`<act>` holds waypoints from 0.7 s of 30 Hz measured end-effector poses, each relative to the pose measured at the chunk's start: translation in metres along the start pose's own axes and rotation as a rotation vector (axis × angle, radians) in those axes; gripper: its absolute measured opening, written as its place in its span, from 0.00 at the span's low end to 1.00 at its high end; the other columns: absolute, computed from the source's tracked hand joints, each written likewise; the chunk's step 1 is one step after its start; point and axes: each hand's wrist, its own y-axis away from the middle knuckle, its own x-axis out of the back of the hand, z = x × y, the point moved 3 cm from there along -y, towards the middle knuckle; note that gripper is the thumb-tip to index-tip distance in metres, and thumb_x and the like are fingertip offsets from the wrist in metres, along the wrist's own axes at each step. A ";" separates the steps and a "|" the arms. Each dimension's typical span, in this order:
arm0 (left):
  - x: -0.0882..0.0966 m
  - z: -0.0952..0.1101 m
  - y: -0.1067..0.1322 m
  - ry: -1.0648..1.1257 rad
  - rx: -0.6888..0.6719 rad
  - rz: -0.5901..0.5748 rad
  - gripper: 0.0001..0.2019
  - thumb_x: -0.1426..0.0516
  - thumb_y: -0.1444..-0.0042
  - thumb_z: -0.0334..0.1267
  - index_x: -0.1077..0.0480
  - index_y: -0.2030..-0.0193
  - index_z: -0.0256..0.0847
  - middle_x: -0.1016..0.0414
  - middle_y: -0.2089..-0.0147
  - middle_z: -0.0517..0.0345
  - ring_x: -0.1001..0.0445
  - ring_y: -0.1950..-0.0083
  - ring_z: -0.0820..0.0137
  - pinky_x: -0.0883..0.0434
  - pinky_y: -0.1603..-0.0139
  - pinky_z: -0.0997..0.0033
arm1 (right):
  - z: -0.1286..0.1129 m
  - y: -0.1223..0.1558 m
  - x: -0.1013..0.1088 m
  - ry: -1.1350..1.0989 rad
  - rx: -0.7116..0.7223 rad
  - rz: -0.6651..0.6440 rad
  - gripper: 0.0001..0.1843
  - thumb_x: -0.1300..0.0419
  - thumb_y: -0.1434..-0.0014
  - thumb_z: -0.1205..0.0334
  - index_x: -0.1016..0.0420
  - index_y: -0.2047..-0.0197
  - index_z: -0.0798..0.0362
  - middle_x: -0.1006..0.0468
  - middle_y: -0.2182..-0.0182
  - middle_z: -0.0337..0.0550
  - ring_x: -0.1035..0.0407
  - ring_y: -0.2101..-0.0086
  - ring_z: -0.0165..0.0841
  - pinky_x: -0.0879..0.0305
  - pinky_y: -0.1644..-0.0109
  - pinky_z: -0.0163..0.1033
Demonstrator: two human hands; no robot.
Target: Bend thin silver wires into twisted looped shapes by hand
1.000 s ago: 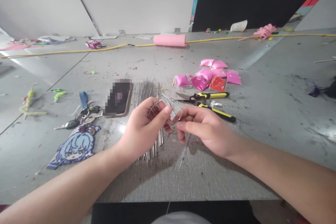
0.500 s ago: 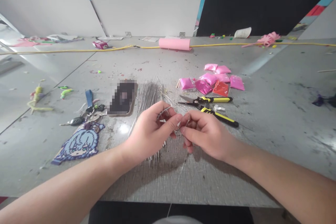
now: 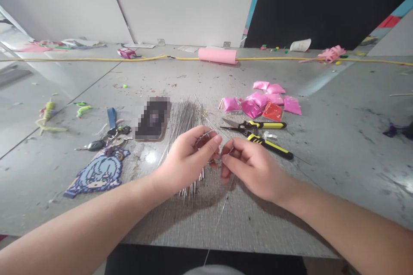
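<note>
My left hand (image 3: 190, 154) pinches a loop of twisted silvery wire (image 3: 204, 136) between thumb and fingers. Close beside it, my right hand (image 3: 247, 163) grips the other side of this wire, thumb pressed on the index finger. A thin length of wire (image 3: 223, 208) trails down below my hands toward the table's front edge. Under and behind my left hand lies a bundle of straight metal wires (image 3: 184, 118). Just beyond my right hand rest open pliers (image 3: 271, 146) with black and yellow handles. My fingers partly hide the wire loop.
Left of the wires lie a phone (image 3: 153, 120), keys (image 3: 95, 145) and a pixel-style character charm (image 3: 98, 174). Several pink packets (image 3: 258, 99) and a red packet (image 3: 272, 111) sit behind the pliers. A yellow cable (image 3: 258, 58) crosses the back, by a pink roll (image 3: 217, 56) and white cup (image 3: 300, 45).
My fingertips have drawn slightly apart, leaving a small gap between the left thumb and right fingers. Both hands still hold the wire. The whole view has shifted a little.
</note>
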 end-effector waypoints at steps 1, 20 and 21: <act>0.000 0.000 -0.001 0.028 0.011 -0.005 0.12 0.43 0.35 0.45 0.32 0.65 0.39 0.29 0.70 0.61 0.27 0.71 0.73 0.27 0.67 0.73 | 0.000 0.001 0.000 0.004 0.001 -0.005 0.06 0.43 0.35 0.63 0.32 0.65 0.52 0.23 0.76 0.38 0.24 0.73 0.33 0.29 0.69 0.37; 0.005 0.001 -0.008 0.105 0.023 -0.011 0.17 0.45 0.34 0.48 0.32 0.70 0.39 0.30 0.71 0.60 0.28 0.73 0.74 0.26 0.71 0.74 | -0.003 -0.002 0.003 -0.045 0.044 -0.063 0.05 0.41 0.36 0.61 0.29 0.65 0.51 0.23 0.73 0.39 0.29 0.70 0.31 0.35 0.65 0.37; 0.005 0.002 -0.007 0.072 0.009 -0.019 0.16 0.45 0.34 0.47 0.32 0.70 0.39 0.30 0.71 0.60 0.28 0.72 0.75 0.27 0.70 0.74 | -0.002 -0.003 0.003 -0.052 0.046 -0.069 0.07 0.42 0.36 0.60 0.30 0.66 0.52 0.23 0.74 0.38 0.29 0.70 0.31 0.35 0.64 0.38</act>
